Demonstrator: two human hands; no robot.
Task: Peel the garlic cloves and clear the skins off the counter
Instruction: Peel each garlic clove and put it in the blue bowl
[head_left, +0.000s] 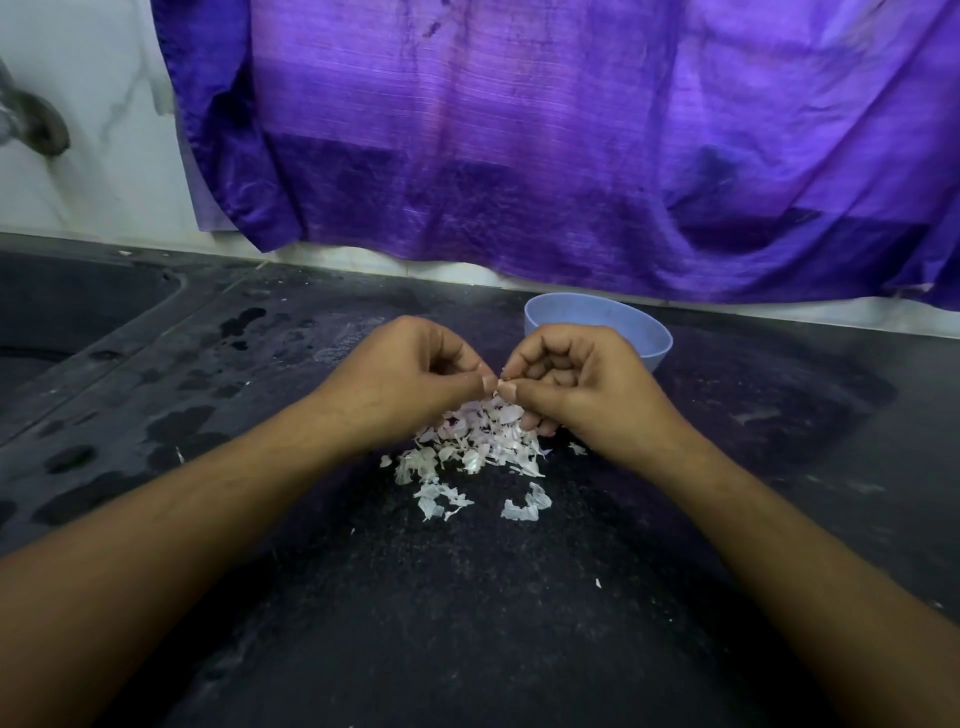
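The left hand (415, 364) and right hand (566, 376) each had its grip pinched on one small pale garlic piece (501, 384). Beneath, thin white papery garlic skins (467, 452) lay heaped on the dark speckled table (467, 597).

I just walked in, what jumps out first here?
A big purple cloth hangs across the back wall. Below it, over the dark counter, the left hand and right hand pinch a small pale piece between them above a heap of white garlic skins, a blue bowl just behind.
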